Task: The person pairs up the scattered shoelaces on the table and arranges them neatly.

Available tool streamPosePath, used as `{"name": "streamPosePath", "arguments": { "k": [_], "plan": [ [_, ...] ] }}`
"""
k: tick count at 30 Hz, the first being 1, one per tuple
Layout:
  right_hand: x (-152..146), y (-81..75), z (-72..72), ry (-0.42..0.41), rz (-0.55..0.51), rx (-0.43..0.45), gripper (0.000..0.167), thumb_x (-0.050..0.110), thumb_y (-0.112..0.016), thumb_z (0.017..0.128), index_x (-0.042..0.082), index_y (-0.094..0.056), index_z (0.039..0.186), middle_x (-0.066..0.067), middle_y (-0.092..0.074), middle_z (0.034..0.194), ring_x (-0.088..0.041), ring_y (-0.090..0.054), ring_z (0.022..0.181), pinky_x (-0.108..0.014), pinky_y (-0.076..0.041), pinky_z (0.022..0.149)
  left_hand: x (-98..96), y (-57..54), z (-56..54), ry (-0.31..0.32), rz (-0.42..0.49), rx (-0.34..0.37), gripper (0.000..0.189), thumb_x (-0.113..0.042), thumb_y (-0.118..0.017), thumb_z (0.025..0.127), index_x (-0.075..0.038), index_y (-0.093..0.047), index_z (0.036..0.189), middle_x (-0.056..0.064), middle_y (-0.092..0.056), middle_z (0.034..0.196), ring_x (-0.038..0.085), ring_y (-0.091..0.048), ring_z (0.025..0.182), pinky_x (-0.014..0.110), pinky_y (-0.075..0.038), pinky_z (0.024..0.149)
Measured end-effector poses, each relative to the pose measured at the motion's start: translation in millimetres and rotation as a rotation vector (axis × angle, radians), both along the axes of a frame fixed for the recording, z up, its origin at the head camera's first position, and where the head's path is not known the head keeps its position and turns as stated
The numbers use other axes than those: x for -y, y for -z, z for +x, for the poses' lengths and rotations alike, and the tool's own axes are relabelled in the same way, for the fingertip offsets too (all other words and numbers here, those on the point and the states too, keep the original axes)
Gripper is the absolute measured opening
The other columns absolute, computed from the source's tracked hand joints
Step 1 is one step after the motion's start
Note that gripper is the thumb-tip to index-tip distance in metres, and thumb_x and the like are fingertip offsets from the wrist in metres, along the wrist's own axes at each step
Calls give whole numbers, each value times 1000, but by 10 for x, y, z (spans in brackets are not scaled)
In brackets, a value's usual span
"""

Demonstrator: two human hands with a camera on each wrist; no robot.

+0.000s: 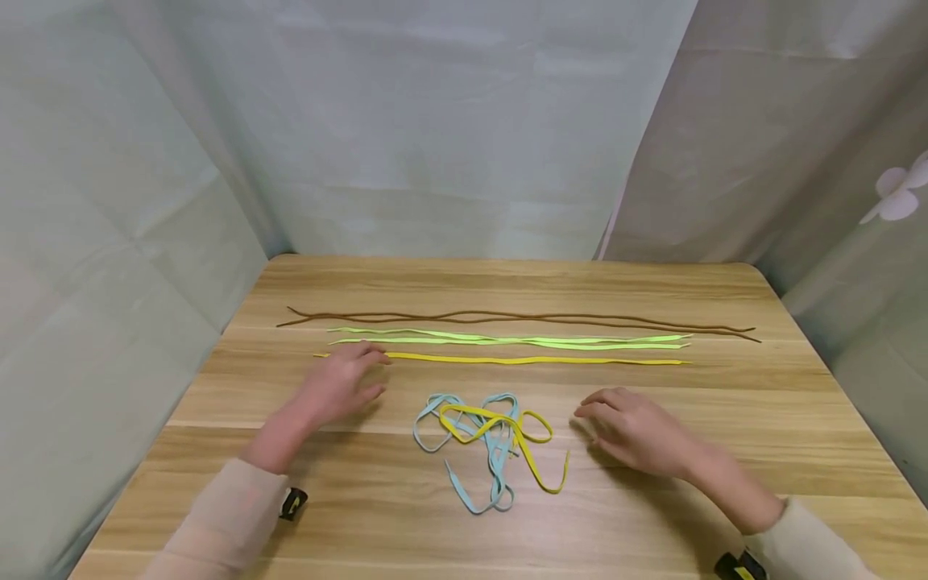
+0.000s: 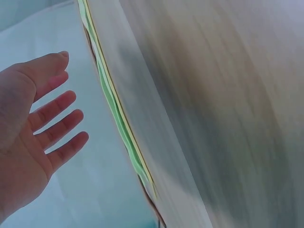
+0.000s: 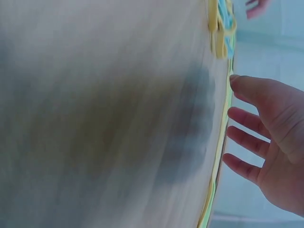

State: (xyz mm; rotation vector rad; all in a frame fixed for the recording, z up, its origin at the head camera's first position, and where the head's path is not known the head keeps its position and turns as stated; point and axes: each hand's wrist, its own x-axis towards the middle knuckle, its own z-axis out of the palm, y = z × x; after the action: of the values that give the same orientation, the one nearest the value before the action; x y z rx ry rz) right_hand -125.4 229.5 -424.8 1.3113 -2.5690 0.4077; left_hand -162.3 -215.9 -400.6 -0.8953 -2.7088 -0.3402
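Beige sleeves (image 1: 221, 515), two of them, enter the head view at lower left and lower right, each beside one small black device (image 1: 293, 503). At lower centre lies one loose tangle of light-blue lacing (image 1: 496, 461) and one yellow lace (image 1: 532, 465); whether the blue is one lace or two I cannot tell. Just right of it, the right hand (image 1: 638, 432) hovers, fingers gently bent, thumb well apart. Left of centre, the left hand (image 1: 337, 391) spreads just as wide, its fingertips overlapping one straight yellow lace (image 1: 507, 360); contact cannot be told. Beyond run two lime-green laces (image 1: 540, 341) across the middle, then two brown laces (image 1: 464, 312), all roughly level, along the wood-grain table (image 1: 507, 282). Pale cloth (image 1: 435, 121) fills the upper frame, one flower shape (image 1: 899, 205) at its right edge.
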Motion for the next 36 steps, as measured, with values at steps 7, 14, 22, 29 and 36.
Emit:
{"name": "streamPosePath", "arguments": {
  "k": [7, 14, 22, 29, 36],
  "plan": [
    [172, 18, 180, -78, -3, 50, 38, 25, -76, 72, 17, -63, 107, 5, -59, 107, -12, -55, 99, -36, -49, 80, -198, 5, 70, 64, -5, -5, 42, -19, -78, 71, -5, -65, 107, 12, -59, 111, 27, -58, 101, 40, -50, 81],
    [286, 33, 270, -126, -1, 81, 33, 25, -75, 72, 25, -62, 103, 12, -57, 103, -7, -52, 96, -32, -47, 77, -359, 55, 120, 111, -7, 31, 38, -22, -76, 74, -7, -65, 108, 9, -61, 112, 25, -59, 100, 40, -49, 84],
    [421, 66, 350, -158, 50, 60, 24, 24, -72, 74, 25, -63, 96, 12, -55, 99, -6, -50, 92, -27, -43, 74, -523, 112, 163, 161, -35, 30, 34, -20, -75, 74, -11, -65, 105, 7, -60, 111, 23, -58, 102, 39, -47, 87],
    [496, 111, 364, -162, 43, 15, 17, 20, -72, 75, 25, -58, 84, 13, -52, 89, -6, -47, 83, -24, -40, 69, -625, 116, 187, 197, -43, 53, 30, -20, -73, 77, -11, -65, 104, 5, -60, 110, 21, -56, 104, 38, -46, 90],
    [499, 100, 354, -162, 22, 0, 10, 21, -66, 82, 24, -57, 84, 15, -50, 85, -6, -46, 79, -22, -39, 67, -732, 123, 176, 246, -19, 37, 25, -18, -72, 78, -11, -66, 101, 3, -60, 105, 19, -57, 99, 35, -47, 87]
  ]
}}
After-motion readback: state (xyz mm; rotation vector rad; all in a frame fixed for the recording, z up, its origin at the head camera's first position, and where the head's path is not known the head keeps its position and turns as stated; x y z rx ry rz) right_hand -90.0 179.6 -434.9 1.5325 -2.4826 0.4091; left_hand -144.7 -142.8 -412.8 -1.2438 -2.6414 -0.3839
